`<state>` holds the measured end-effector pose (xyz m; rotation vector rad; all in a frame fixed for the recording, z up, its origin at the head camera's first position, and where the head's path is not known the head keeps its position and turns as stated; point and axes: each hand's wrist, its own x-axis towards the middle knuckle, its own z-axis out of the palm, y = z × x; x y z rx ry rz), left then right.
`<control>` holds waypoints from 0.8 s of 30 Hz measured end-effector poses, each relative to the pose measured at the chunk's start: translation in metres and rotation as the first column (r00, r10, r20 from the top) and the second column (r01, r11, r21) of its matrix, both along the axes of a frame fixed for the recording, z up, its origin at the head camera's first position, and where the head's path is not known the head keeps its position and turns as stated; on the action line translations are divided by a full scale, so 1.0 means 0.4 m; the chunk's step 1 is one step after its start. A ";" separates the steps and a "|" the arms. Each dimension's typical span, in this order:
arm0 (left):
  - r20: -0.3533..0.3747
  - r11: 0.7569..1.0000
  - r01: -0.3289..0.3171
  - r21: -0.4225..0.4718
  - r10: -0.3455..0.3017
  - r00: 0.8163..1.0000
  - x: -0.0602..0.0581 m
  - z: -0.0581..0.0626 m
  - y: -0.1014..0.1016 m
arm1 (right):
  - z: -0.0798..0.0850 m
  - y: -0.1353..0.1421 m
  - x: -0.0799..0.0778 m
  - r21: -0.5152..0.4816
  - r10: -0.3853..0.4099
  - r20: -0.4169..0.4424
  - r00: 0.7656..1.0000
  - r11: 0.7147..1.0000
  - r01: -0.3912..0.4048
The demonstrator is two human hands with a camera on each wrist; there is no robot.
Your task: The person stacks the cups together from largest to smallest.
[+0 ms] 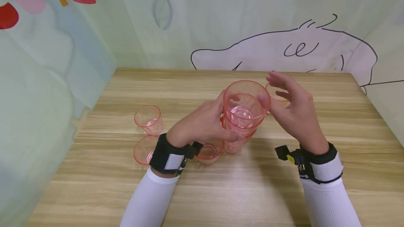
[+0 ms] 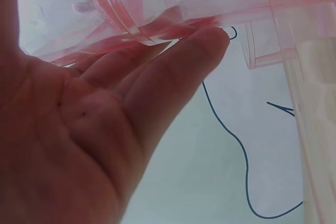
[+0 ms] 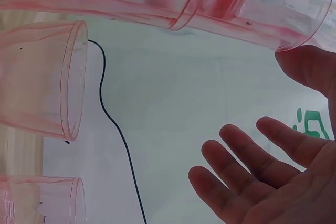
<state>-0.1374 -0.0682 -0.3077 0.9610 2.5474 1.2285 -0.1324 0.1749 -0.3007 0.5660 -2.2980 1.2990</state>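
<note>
My left hand (image 1: pixel 203 120) grips a stack of nested clear pink plastic cups (image 1: pixel 244 115) from its left side, above the table. In the left wrist view, its fingers (image 2: pixel 173 72) curl along the cup walls. My right hand (image 1: pixel 295 106) is just right of the stack with fingers apart and loosely bent, holding nothing. The right wrist view shows the right thumb (image 3: pixel 307 69) by the upper cup's rim; whether it touches I cannot tell. Another pink cup (image 1: pixel 208 152) stands below the left hand, near the stack's bottom.
Two more pink cups, one behind (image 1: pixel 149 120) and one nearer (image 1: pixel 143 150), stand on the left of the wooden table (image 1: pixel 240 192); my left wrist partly covers the nearer one. Another cup (image 1: pixel 276 94) is partly hidden behind my right hand. A printed curtain (image 1: pixel 176 20) hangs behind the table.
</note>
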 end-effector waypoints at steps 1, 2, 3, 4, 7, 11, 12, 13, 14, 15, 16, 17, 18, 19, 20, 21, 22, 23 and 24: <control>0.002 1.000 0.000 0.002 0.000 1.000 0.000 0.000 0.000 | -0.001 0.000 -0.001 0.001 0.000 0.001 1.000 1.000 0.000; 0.004 1.000 0.000 0.003 0.000 1.000 0.000 0.000 0.000 | -0.001 0.000 -0.001 0.001 0.001 0.002 1.000 1.000 -0.001; 0.004 1.000 0.001 0.005 -0.001 1.000 0.000 0.000 0.000 | -0.001 0.000 -0.001 0.000 0.001 0.002 1.000 1.000 -0.001; 0.006 1.000 0.002 0.008 -0.002 1.000 0.000 -0.001 0.000 | -0.002 0.000 -0.002 -0.001 0.002 0.003 1.000 1.000 -0.002; 0.009 1.000 0.004 0.018 -0.004 1.000 -0.001 -0.001 0.000 | -0.005 0.001 -0.004 0.007 0.001 0.000 1.000 1.000 -0.001; 0.012 1.000 -0.002 0.010 0.002 1.000 -0.002 -0.001 0.001 | -0.009 0.002 -0.007 0.014 0.005 0.004 1.000 1.000 -0.005; 0.013 1.000 -0.004 0.008 0.003 1.000 -0.002 -0.001 0.001 | -0.009 0.002 -0.008 0.013 0.006 0.005 1.000 1.000 -0.006; 0.016 1.000 -0.005 0.004 0.005 1.000 -0.002 -0.001 0.001 | -0.010 0.002 -0.009 0.012 0.007 0.009 1.000 1.000 -0.007; 0.017 1.000 -0.006 0.000 0.006 1.000 -0.002 -0.001 0.000 | -0.011 0.001 -0.009 0.012 0.007 0.012 1.000 1.000 -0.007; 0.019 1.000 -0.006 -0.001 0.006 1.000 -0.001 -0.001 0.000 | -0.011 0.001 -0.010 0.016 0.007 0.013 1.000 1.000 -0.007; 0.019 1.000 -0.008 -0.001 0.008 1.000 -0.001 -0.001 0.000 | -0.012 0.001 -0.010 0.021 0.006 0.014 1.000 1.000 -0.007; 0.020 1.000 -0.008 0.000 0.008 1.000 -0.001 -0.002 0.000 | -0.013 0.001 -0.010 0.030 0.005 0.016 1.000 1.000 -0.005; 0.021 1.000 -0.009 0.000 0.009 1.000 -0.001 -0.001 0.000 | -0.013 0.001 -0.011 0.037 0.006 0.018 1.000 0.999 -0.006; 0.024 1.000 -0.009 0.001 0.009 1.000 0.000 -0.001 0.000 | -0.015 0.001 -0.011 0.045 0.007 0.021 1.000 0.999 -0.008; 0.022 1.000 -0.010 0.001 0.010 1.000 0.000 -0.001 0.000 | -0.016 0.001 -0.012 0.053 0.010 0.025 1.000 0.999 -0.012; 0.022 1.000 -0.011 0.000 0.011 1.000 0.000 -0.001 0.000 | -0.018 0.002 -0.013 0.060 0.015 0.030 0.999 0.998 -0.017; 0.025 1.000 -0.011 0.000 0.011 1.000 0.000 -0.001 0.001 | -0.020 0.003 -0.014 0.067 0.022 0.037 0.999 0.997 -0.024; 0.030 1.000 -0.011 0.000 0.011 0.999 0.000 0.000 0.001 | -0.022 0.004 -0.016 0.073 0.031 0.046 0.998 0.997 -0.034; 0.034 1.000 -0.011 -0.001 0.011 0.999 0.001 0.000 0.001 | -0.024 0.004 -0.017 0.076 0.040 0.056 0.998 0.996 -0.044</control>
